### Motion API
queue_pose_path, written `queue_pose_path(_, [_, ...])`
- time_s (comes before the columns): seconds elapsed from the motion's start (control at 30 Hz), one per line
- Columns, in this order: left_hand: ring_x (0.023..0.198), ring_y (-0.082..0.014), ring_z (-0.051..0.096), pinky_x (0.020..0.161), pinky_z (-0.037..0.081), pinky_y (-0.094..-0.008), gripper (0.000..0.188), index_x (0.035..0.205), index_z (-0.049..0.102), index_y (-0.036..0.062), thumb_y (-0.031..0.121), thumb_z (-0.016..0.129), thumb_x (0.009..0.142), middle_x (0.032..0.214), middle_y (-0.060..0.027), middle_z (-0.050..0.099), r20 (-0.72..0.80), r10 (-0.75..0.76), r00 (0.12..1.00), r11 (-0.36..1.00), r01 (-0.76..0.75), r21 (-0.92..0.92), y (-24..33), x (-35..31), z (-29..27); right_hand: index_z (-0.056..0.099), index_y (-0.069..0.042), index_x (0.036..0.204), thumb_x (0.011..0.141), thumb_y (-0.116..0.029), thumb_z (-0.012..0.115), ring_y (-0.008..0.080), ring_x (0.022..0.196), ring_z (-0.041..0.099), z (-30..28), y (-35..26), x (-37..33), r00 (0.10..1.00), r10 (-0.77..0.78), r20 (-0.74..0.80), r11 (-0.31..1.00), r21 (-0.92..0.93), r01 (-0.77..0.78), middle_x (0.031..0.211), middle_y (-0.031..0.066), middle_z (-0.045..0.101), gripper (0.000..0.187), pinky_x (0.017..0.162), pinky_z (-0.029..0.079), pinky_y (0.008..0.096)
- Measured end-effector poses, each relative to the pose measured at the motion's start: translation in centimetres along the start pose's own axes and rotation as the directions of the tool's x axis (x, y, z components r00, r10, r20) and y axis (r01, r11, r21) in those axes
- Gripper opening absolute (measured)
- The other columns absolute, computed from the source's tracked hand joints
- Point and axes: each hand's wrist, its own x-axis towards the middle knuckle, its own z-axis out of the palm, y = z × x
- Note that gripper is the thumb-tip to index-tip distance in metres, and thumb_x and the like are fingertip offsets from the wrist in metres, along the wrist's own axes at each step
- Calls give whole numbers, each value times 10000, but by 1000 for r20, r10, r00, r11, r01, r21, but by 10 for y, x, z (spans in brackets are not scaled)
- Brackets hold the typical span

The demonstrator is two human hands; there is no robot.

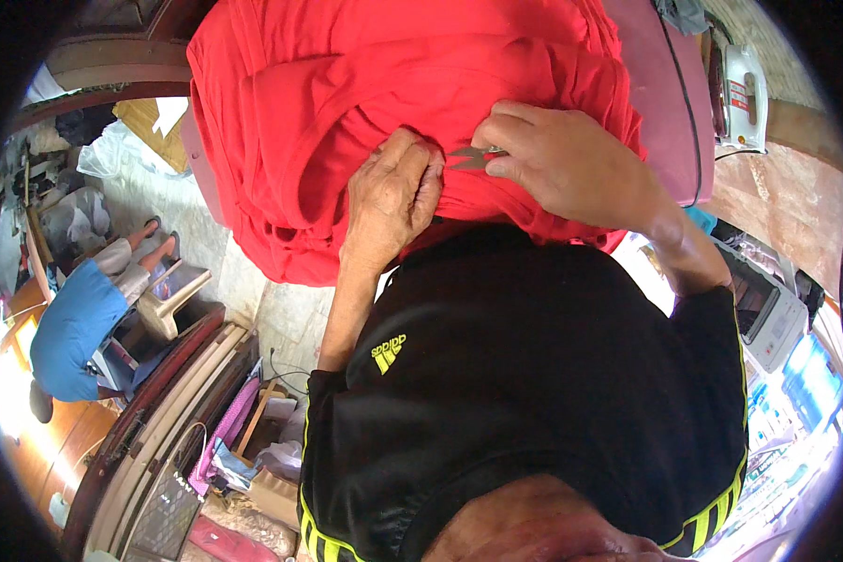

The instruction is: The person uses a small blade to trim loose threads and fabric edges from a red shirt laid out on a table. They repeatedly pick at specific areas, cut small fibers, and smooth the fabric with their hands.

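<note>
A large heap of bright red cloth (421, 66) lies in soft folds in front of me, close against my body. My left hand (393, 192) is closed at the heap's near part, its fingertips pinching the red fabric. Just to the right of those fingertips point the two metal blades of a small pair of thread snips (468, 159), slightly parted. My right hand (562, 159) is closed around the snips; most of their body is hidden in its fingers. Whether a thread lies between the blades is too small to make out.
Under the cloth is a mauve table (670, 103) crossed by a black cord (681, 75). To its right stands a white appliance with a handle (745, 98). At left, a person in blue (80, 318) sits near a beige plastic chair (173, 300) and stacked boards (159, 412).
</note>
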Motion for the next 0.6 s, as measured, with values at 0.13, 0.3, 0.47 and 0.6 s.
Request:
queue_pose_path(0.13, [746, -338, 623, 644, 506, -415, 115, 870, 601, 46, -9, 677, 804, 855, -113, 572, 1, -49, 999, 998, 49, -29, -1, -3, 1, 576, -35, 987, 928, -152, 605, 304, 810, 649, 2, -4, 3, 987, 37, 157, 977, -214, -3, 913, 113, 572, 135, 653, 516, 424])
queue_pose_path(0.3, [788, -327, 648, 671, 527, -397, 151, 916, 661, 41, -30, 682, 784, 886, -110, 629, 3, -50, 999, 985, 49, -167, -5, -5, -4, 564, -28, 899, 915, -129, 590, 298, 745, 639, 5, -4, 5, 991, -56, 122, 964, -252, 86, 864, 108, 546, 105, 594, 500, 423])
queue_pose_path(0.47, [802, -304, 654, 679, 542, -381, 144, 916, 695, 41, -23, 683, 788, 896, -103, 648, 42, 54, 998, 991, -48, -122, -6, -2, -7, 560, -30, 886, 908, -118, 588, 295, 734, 631, 3, -4, 4, 990, -56, 132, 972, -217, 84, 855, 107, 544, 95, 583, 486, 421])
queue_pose_path(0.6, [774, -300, 639, 658, 536, -396, 124, 910, 678, 51, 10, 683, 793, 865, -97, 609, 85, 106, 991, 994, -103, -41, -5, 3, -8, 583, -23, 892, 888, -114, 557, 291, 693, 651, 4, -3, 5, 988, -105, 113, 961, -244, 130, 797, 122, 568, 95, 599, 516, 415])
